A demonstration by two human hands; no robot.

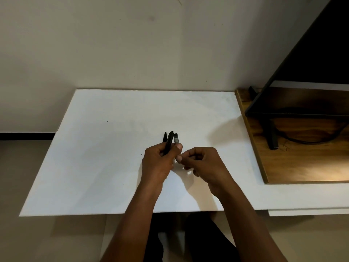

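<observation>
Watching someone fiddle with a little bunch of black pens (pixel 171 140) just below the middle of the frame. Left hand (pixel 156 163) is wrapped around the lower half of them with the thumb pressed up the side, so the tops fan out toward the top of the frame. Three of them, as far as I can count. Right hand (pixel 204 163) sits right next to it with its fingers curled in, thumb tip touching or nearly touching the left thumb. Honestly can't tell if it's pinching anything or just balled up. Both hands are over a white tabletop (pixel 113 148) that fills the middle. Over on the right there's a wooden board (pixel 283 167) with a dark screen (pixel 311 63) leaning over it. The screen's black stand foot (pixel 272 137) sits on the wood and a black cable (pixel 306 141) loops across it.
</observation>
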